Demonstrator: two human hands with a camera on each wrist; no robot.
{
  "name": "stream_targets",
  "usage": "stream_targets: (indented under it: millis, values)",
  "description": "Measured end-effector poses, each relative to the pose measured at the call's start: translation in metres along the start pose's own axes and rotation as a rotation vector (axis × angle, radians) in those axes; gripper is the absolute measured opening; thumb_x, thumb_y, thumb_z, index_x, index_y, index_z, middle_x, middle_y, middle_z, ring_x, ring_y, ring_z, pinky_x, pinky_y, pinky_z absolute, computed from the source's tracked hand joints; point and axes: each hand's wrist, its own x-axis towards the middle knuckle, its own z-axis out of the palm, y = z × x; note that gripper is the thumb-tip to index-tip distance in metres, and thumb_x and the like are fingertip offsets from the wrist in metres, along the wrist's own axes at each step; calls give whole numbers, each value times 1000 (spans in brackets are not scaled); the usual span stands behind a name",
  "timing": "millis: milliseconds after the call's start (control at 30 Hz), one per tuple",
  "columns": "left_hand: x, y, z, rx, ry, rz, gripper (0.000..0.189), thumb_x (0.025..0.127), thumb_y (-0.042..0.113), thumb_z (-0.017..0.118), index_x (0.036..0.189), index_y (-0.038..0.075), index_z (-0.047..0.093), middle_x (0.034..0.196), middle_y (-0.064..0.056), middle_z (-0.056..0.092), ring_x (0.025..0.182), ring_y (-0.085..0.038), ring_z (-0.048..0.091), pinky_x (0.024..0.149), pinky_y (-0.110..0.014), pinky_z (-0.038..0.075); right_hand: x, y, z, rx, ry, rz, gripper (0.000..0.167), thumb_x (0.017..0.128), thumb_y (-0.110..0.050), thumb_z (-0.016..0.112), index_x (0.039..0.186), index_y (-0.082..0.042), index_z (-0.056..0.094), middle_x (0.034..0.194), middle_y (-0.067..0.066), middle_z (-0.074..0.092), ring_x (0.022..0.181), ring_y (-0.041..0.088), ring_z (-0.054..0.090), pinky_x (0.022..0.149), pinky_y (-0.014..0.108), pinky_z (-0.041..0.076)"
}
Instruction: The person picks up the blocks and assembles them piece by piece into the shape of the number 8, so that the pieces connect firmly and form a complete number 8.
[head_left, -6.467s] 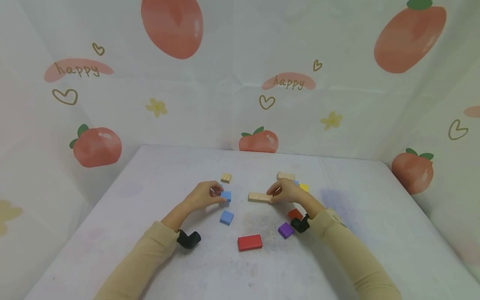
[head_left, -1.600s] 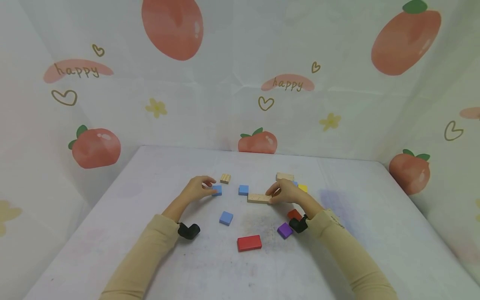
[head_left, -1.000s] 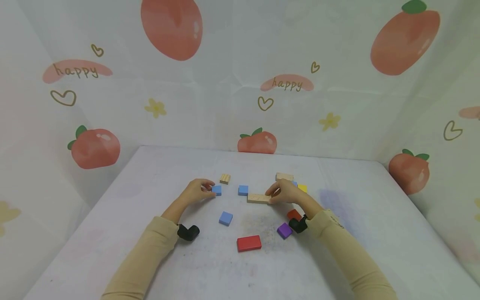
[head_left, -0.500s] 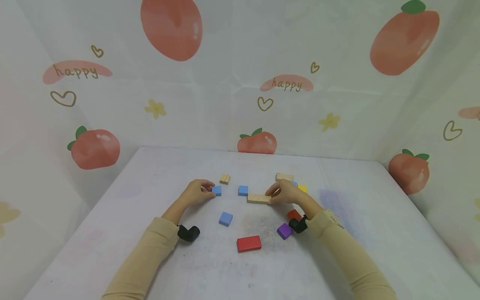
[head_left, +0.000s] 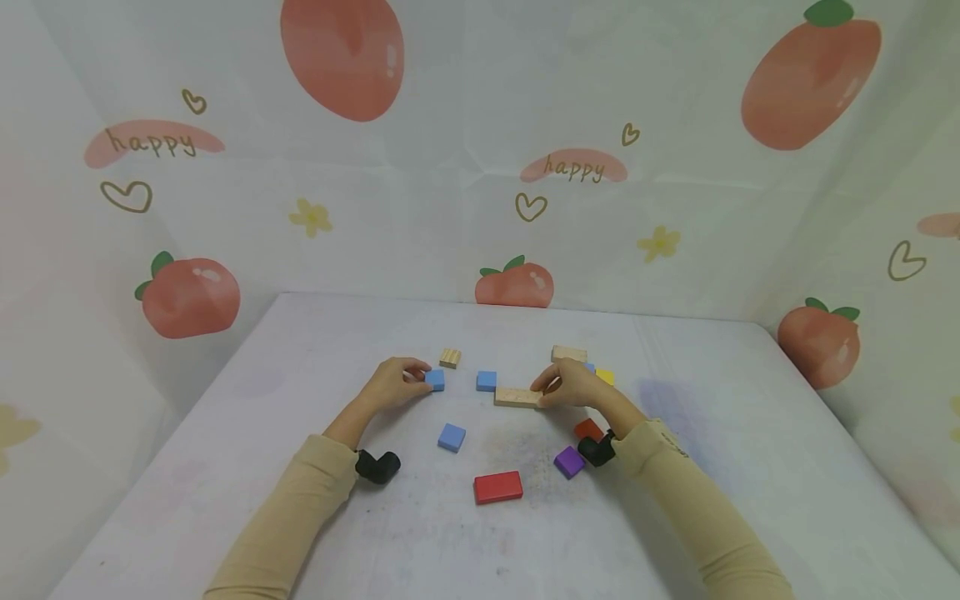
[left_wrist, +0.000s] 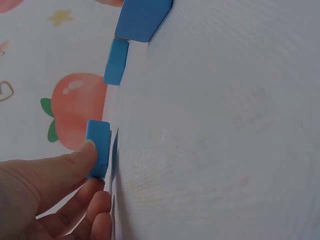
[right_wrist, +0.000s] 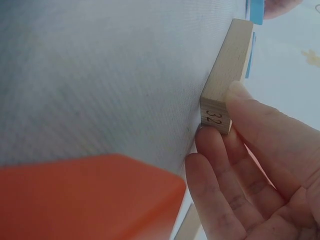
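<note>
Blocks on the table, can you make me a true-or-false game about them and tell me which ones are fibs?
1. The person's left grip pinches a small blue rectangular block. True.
2. The flat red rectangular block lies nearer the person than the purple square block. True.
3. The person's right grip holds the purple square block. False: it holds a long pale wooden block.
4. The long pale wooden block has the number 32 on its end. True.
5. The small yellow block lies to the left of the left grip. False: it is over on the right, partly hidden by the right wrist.
</note>
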Motion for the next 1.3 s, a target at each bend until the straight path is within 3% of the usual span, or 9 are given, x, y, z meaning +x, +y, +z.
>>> stream_targets:
  millis: [367,933,1300]
  values:
    - [0,6,1,-36,-41,1,35,83,15,68,115,0,62,102,-15,64,94,-26,62,75,-33,51,1,2,0,-7,6,-10,24,79,-8,72,101,0,70,105,16,68,95,26,65,83,35,54]
    - [-3,21,12,-34,-105,8,36,82,17,71,115,4,64,100,-10,65,87,-17,60,74,-27,49,0,0,0,-9,0,-19,24,79,-7,71,102,1,70,106,17,68,96,27,65,83,35,53]
    - [-7,35,19,-15,-141,77,35,81,15,71,112,2,65,95,-9,65,79,-13,58,70,-23,47,-1,-1,0,-8,-4,6,25,79,-8,72,103,0,70,106,15,68,96,25,65,83,34,53]
